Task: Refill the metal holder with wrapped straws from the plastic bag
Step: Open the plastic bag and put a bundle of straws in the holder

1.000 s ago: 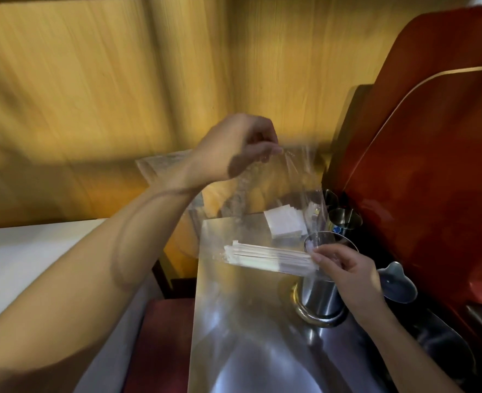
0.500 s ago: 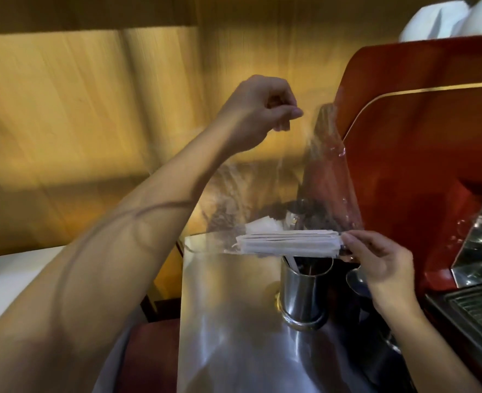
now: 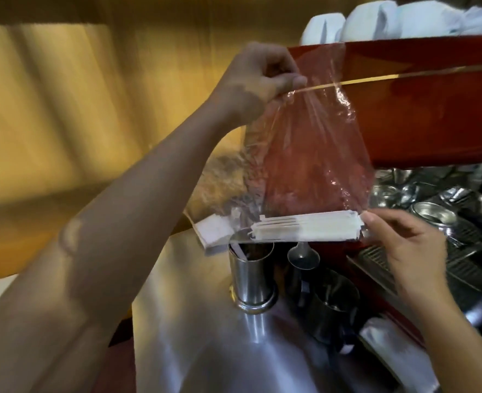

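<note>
Clear plastic bag [image 3: 313, 154] pinched at top in left hand [image 3: 258, 78], right hand [image 3: 404, 245] gripping bag's lower corner by wrapped straws [image 3: 305, 229], lying level just above metal holder [image 3: 252, 275] on steel surface [image 3: 194, 321].

One head-worn view; looks forward and down, close over the counter [image 3: 194, 321].

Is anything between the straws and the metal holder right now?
Yes: the plastic bag. The wrapped straws lie sideways in its bottom, above the metal holder, so the film separates them from its open mouth. The left hand pinches the bag's top; the right hand holds the lower corner.
</note>
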Available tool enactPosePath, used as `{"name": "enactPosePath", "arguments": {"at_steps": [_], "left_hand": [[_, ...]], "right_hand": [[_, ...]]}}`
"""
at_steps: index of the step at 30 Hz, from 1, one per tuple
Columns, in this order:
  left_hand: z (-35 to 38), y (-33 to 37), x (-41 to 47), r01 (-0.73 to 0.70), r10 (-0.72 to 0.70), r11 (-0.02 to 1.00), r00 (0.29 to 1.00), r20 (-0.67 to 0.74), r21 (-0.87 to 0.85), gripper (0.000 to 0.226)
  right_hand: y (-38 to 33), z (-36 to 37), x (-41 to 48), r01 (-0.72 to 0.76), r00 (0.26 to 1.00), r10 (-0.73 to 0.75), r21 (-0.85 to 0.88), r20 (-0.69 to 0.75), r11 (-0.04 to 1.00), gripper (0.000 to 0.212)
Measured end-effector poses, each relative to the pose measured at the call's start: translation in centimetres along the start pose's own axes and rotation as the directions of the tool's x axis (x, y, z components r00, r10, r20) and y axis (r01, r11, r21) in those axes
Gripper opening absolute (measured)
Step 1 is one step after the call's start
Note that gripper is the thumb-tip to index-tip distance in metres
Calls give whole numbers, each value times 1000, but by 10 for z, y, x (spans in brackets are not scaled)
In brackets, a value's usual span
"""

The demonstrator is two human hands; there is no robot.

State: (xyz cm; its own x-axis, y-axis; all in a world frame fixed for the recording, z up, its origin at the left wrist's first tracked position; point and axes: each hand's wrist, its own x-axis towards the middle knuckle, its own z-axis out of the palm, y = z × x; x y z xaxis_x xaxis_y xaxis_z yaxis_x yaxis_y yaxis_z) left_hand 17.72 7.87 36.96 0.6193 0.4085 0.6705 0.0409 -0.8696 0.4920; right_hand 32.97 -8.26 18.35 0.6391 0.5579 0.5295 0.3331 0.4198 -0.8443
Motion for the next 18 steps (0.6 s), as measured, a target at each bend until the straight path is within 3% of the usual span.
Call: {"name": "enactPosePath", "arguments": {"at_steps": [13, 18], "left_hand": [[28, 25, 21, -108, 91, 962, 993, -80, -249, 24], [25, 16, 18, -154, 125, 944, 986, -114, -291, 11]], "right_hand": [[-42, -45, -7, 83, 990, -95, -109, -104, 991, 13], [-50, -43, -7, 98, 989, -113, -155, -95, 983, 17]]}}
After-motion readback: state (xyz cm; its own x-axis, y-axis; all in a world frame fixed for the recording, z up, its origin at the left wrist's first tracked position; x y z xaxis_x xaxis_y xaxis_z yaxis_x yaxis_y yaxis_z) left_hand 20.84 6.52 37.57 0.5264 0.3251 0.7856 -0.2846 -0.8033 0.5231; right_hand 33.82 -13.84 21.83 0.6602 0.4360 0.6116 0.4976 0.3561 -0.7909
